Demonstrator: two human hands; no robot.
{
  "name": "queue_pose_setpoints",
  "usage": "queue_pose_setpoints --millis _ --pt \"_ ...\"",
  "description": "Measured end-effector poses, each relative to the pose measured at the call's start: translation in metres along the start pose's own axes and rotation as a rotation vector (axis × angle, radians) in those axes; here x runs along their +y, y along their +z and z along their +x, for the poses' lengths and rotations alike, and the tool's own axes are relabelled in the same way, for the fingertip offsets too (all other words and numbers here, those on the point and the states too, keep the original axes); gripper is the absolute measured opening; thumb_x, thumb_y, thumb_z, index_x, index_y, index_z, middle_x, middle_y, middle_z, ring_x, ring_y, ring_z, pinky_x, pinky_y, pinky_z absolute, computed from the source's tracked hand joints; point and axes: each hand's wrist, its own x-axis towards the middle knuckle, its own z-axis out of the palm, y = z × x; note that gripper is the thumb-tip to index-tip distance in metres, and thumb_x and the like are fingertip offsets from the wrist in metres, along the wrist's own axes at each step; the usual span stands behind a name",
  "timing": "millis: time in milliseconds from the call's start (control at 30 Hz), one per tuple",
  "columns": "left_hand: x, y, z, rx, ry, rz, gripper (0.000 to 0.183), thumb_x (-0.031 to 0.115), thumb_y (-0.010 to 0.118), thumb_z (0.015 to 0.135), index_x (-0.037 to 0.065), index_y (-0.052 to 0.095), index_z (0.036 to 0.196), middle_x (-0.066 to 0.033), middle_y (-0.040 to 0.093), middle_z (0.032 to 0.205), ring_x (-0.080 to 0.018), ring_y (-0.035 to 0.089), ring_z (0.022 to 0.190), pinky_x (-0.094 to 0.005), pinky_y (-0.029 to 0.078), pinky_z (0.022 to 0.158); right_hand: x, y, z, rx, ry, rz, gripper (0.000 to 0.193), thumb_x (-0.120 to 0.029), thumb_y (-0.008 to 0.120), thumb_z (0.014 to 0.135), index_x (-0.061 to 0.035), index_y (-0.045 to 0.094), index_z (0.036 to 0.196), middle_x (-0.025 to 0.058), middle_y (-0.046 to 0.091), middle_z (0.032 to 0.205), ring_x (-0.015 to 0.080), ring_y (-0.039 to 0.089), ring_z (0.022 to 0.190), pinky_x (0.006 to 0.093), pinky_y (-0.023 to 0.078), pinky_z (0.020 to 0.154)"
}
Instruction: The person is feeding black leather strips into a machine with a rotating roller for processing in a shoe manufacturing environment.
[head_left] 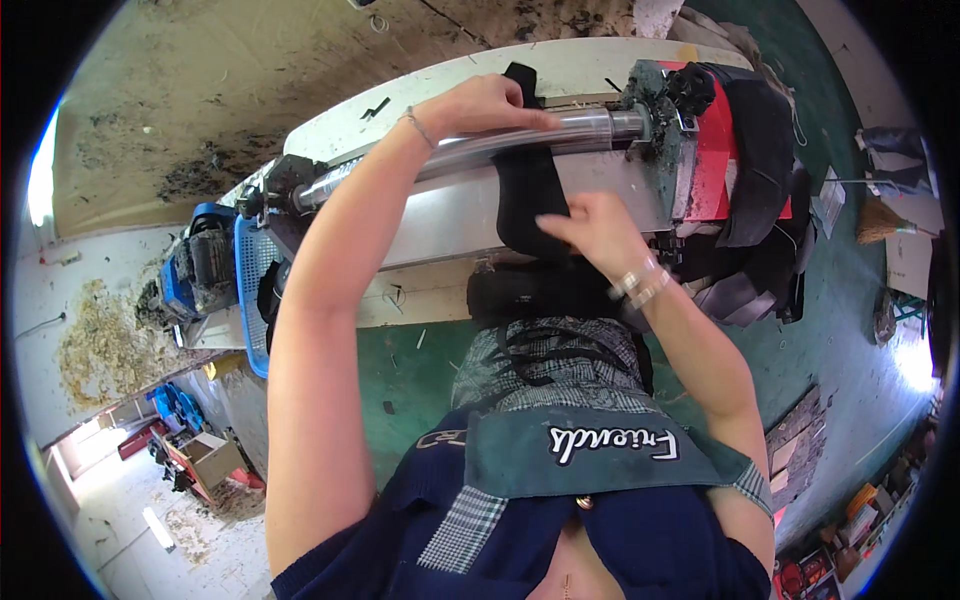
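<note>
A flat, curved black piece (pixel 530 200) of sheet material, rather like a shoe part, lies across the metal bed of a roller machine. It passes beneath the shiny metal roller (pixel 580 127), and black material shows again on the far side. My left hand (pixel 488 106) reaches over the roller beside that far part, fingers extended to the right and thumb apart; whether the fingertips touch it is hard to see. My right hand (pixel 598 228), slightly blurred, is closed at the right edge of the black piece on the near side, thumb and fingers pinching there.
The machine's red end housing (pixel 708 150) stands at the right, with a black knob (pixel 690 88) and dark cloth over it. At the left are a blue plastic basket (pixel 250 270) and a blue device (pixel 195 265). Dark material rests along my lap below the machine's front edge.
</note>
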Motion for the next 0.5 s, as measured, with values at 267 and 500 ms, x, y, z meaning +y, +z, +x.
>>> queue_pose_setpoints --millis 267,500 --pt "0.049 -0.043 -0.084 0.283 0.448 0.06 0.024 0.007 0.072 0.079 0.001 0.05 0.088 -0.0072 0.053 0.072 -0.0124 0.049 0.07 -0.0288 0.043 0.066 0.119 0.05 -0.024 0.055 -0.434 -0.939 0.028 -0.024 0.072 0.075 -0.0048 0.065 0.094 0.0116 0.066 0.099 0.0298 0.059 0.104 0.0429 0.044 0.094" --pt "0.077 -0.118 -0.088 0.692 0.554 0.125 0.01 -0.007 0.061 0.081 -0.001 0.055 0.086 -0.0115 0.055 0.064 -0.0156 0.054 0.06 -0.0293 0.044 0.057 0.141 0.045 -0.005 -0.136 -0.614 -1.087 0.018 -0.018 0.069 0.074 -0.009 0.066 0.089 0.0081 0.064 0.088 0.0262 0.061 0.098 0.0374 0.046 0.091"
